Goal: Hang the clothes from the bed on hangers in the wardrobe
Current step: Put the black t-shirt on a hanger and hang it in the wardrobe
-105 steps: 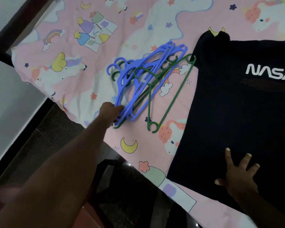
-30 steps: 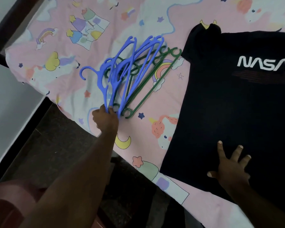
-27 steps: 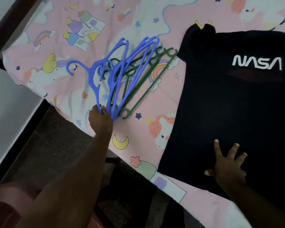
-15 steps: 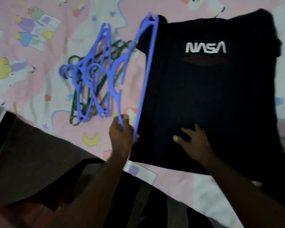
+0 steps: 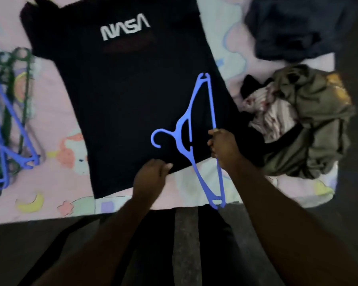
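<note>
Shirt [image 5: 120,96] lies flat on the bed [image 5: 56,120], so its bottom edge is easy to open. The left hand [image 5: 151,178] seems to pinch that edge, though blur hides the fingers. The right hand [image 5: 221,145] grips a blue hanger [image 5: 180,125] by its long bar, ready to slide inside.

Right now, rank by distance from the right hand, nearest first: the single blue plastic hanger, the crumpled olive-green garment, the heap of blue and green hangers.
1. Single blue hanger, gripped in the right hand.
2. Olive-green garment, to its right.
3. Hanger heap, far left.
</note>
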{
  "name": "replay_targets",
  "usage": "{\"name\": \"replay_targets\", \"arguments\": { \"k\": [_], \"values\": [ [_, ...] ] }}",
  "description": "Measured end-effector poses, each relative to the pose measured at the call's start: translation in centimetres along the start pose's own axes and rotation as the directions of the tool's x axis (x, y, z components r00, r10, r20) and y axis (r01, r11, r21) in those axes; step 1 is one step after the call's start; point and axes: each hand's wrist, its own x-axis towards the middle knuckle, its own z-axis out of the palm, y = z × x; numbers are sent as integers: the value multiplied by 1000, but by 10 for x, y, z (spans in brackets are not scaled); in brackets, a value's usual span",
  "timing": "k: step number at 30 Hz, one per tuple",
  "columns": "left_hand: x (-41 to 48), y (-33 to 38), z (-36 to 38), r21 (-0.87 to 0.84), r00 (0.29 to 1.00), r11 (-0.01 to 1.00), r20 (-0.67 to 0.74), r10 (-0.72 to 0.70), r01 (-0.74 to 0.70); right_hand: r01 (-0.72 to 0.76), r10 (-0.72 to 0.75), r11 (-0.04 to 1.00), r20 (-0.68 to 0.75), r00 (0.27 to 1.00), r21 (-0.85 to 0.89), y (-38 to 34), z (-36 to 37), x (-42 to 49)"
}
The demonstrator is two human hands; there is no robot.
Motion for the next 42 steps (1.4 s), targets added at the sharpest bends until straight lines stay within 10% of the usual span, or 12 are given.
{"name": "replay_targets", "arguments": {
  "k": [6,16,25,42],
  "values": [
    [19,-1,-1,397,953,896,294,80,-197,-3,3,1000,17,1000,27,28,-52,-14],
    [28,2,2,148,989,989,149,-3,-20,-8,8,1000,92,996,8,79,-93,-29],
    [33,1,-5,300,981,953,195,-15,-45,58,-52,993,54,997,-105,127,-115,-55],
    [25,32,-37,149,958,985,-258,124,-87,95,-49,982,263,964,-164,177,-82,-95]
  ]
}}
